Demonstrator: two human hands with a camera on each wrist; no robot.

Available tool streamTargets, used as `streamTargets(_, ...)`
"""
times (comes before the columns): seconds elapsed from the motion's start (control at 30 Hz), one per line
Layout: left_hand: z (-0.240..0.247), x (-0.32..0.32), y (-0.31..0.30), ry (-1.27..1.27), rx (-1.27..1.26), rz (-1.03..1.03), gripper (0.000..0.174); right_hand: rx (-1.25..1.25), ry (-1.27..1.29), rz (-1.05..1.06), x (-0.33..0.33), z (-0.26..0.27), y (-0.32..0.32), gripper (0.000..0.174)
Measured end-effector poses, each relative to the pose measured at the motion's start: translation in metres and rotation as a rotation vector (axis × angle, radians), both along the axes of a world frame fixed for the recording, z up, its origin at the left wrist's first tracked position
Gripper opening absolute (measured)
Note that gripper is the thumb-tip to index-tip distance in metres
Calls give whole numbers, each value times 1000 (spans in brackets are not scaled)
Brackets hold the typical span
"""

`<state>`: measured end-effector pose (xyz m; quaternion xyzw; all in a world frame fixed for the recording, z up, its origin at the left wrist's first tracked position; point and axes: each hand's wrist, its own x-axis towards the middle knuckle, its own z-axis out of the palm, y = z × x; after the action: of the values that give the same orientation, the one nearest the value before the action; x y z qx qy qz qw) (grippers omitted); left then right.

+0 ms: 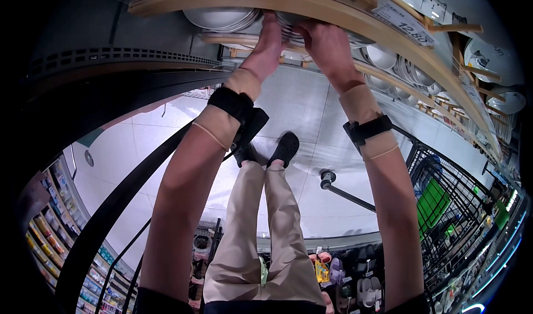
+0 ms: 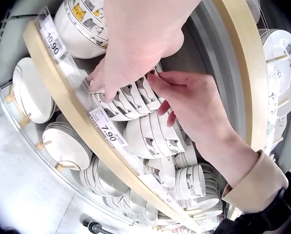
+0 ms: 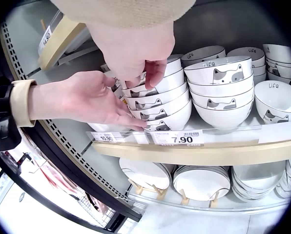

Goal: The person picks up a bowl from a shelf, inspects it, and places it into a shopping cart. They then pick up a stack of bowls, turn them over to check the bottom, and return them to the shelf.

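Observation:
A stack of white cat-patterned bowls (image 3: 172, 100) sits at the shelf's front edge, with both hands on it. My left hand (image 3: 89, 100) reaches in from the left in the right wrist view, its fingers extended along the stack's side and fingertips near the lowest bowl. From above, my right hand (image 3: 135, 48) curls its fingers at the upper bowls and grips a bowl there. The left wrist view shows the right hand's (image 2: 194, 107) thumb and fingers at the rims of the stacked bowls (image 2: 131, 100). In the head view, the left hand (image 1: 269, 45) and right hand (image 1: 328, 45) reach under a wooden shelf edge.
More bowl stacks (image 3: 221, 87) stand to the right. A price label (image 3: 179, 138) fronts the wood-edged shelf (image 3: 209, 152). Plates (image 3: 201, 183) lean on pegs below. A black wire cart (image 1: 438, 203) with something green stands at the right; a dark curved bar (image 1: 105, 219) runs along the left.

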<state>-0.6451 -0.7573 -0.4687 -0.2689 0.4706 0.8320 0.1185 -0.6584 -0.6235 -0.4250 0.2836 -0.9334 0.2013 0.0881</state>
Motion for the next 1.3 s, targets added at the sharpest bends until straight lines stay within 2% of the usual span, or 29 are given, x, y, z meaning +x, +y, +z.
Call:
streamTargets(0.2, 10, 6, 3, 34, -35, -44, 56, -53, 48, 39, 1, 2, 1, 12)
streamTargets(0.3, 18, 11, 0, 38, -51, -86, 60, -21, 56, -39, 5, 15, 1, 16)
streamTargets(0.4, 21, 9, 0, 20, -57, -93, 63, -50, 193, -31, -5, 22, 0, 22)
streamTargets(0.5, 29, 7, 2, -13, -59, -56, 61, 142, 176, 200, -39, 15, -1, 30)
streamTargets(0.53, 29, 5, 3, -17, -62, -39, 60, 840, 714, 139, -40, -2, -6, 38)
streamTargets(0.73, 20, 1, 5, -20, -39, -48, 59, 141, -434, 48, -66, -32, -9, 43)
streamTargets(0.83, 25, 0, 5, -33, -47, -33, 57, 147, -206, 186, -67, -33, 4, 43)
streamTargets(0.97, 32, 7, -1, -1, -97, -25, 56, 256, 276, 171, -40, -27, 16, 37)
streamTargets(1.03, -24, 11, -31, 579, -701, -330, 58, -482, -145, -394, 7, 10, -2, 30)
streamTargets(1.07, -57, 12, -46, 885, -998, -404, 59, -612, -268, -491, 21, 11, -6, 32)
streamTargets(1.13, -33, 9, -41, 559, -633, -335, 62, -877, -513, -689, 46, -7, -2, 37)
streamTargets(1.17, -16, 3, -32, 340, -371, -246, 63, -936, -624, -670, 45, -33, 4, 48)
streamTargets(1.2, 0, -5, -22, 169, -204, -187, 64, -1008, -730, -673, 37, -43, 3, 50)
streamTargets(1.3, 5, -10, -20, 124, -151, -214, 68, -1227, -1028, -593, 23, -28, -5, 53)
